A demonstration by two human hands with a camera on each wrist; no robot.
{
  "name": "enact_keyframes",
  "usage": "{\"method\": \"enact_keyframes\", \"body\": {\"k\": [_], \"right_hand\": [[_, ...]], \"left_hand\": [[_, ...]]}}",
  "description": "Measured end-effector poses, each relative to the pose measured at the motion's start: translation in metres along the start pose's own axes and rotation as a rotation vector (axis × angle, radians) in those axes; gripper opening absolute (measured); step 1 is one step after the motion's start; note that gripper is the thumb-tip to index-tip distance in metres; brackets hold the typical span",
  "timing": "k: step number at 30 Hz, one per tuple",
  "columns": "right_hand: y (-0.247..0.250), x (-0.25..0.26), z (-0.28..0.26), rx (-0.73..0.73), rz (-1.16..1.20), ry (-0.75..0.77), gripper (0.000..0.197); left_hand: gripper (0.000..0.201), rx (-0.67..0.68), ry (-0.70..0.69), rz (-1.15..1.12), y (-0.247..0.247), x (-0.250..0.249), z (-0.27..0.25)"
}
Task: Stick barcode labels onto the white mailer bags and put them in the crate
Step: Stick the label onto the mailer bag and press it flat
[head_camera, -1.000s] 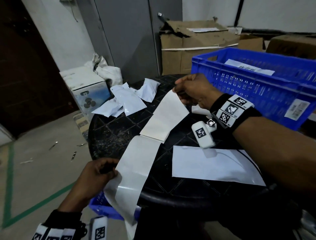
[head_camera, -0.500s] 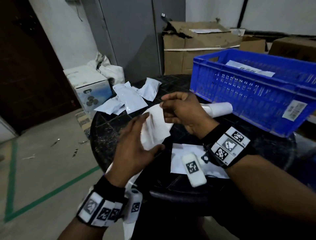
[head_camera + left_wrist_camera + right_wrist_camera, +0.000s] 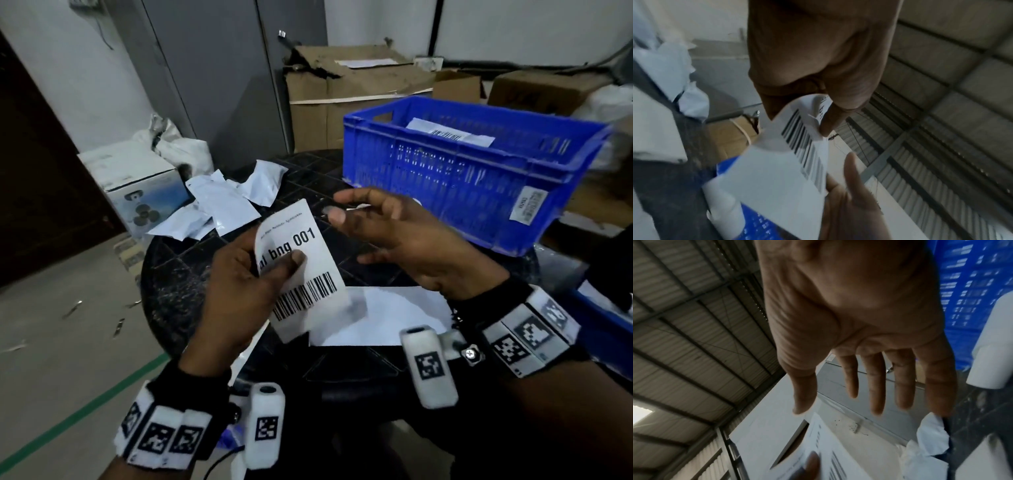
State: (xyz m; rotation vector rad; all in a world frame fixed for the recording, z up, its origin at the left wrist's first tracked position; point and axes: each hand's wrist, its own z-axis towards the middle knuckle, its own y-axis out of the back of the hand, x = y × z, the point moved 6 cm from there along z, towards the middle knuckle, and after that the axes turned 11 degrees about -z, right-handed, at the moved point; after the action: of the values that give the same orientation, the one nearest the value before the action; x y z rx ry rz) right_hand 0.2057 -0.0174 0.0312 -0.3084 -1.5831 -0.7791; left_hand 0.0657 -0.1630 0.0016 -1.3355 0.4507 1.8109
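Left hand (image 3: 236,291) pinches barcode label (image 3: 305,263), thumb hiding part of print; right hand (image 3: 404,236) slack w/ nothing in it, partly covering mailer bag (image 3: 394,315).

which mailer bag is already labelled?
The mailer bag in the blue crate: this labelled bag shows a barcode. The flat bag under the hands and the loose pile of bags at the table's far left show none.
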Motion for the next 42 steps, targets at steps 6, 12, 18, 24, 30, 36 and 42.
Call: {"method": "enact_keyframes", "body": {"k": [6, 12, 18, 24, 30, 36, 42], "right_hand": [[0.002, -0.055, -0.025, 0.102, -0.067, -0.107, 0.039], [0.037, -0.091, -0.045, -0.076, -0.037, -0.175, 0.022], [0.052, -0.121, -0.059, -0.196, 0.059, -0.265, 0.017], [0.050, -0.145, -0.070, -0.252, 0.141, -0.335, 0.023], [0.045, -0.160, -0.068, -0.287, 0.018, -0.370, 0.034], [0.045, -0.167, -0.068, -0.301, -0.050, -0.405, 0.034], [0.045, -0.169, -0.066, -0.298, -0.082, -0.415, 0.033]], "left_hand": [[0.022, 0.075, 0.115, -0.112, -0.025, 0.003, 0.011], [0.018, 0.332, 0.032, 0.442, -0.067, 0.016, 0.042], [0.025, 0.485, -0.019, 0.605, -0.111, 0.025, 0.066], [0.016, 0.397, 0.148, 0.341, -0.103, 0.066, 0.083], [0.008, 0.401, 0.383, 0.321, -0.087, 0.112, 0.075], [0.004, 0.431, 0.453, 0.336, -0.089, 0.129, 0.075], [0.009, 0.451, 0.480, 0.337, -0.094, 0.138, 0.079]]}}
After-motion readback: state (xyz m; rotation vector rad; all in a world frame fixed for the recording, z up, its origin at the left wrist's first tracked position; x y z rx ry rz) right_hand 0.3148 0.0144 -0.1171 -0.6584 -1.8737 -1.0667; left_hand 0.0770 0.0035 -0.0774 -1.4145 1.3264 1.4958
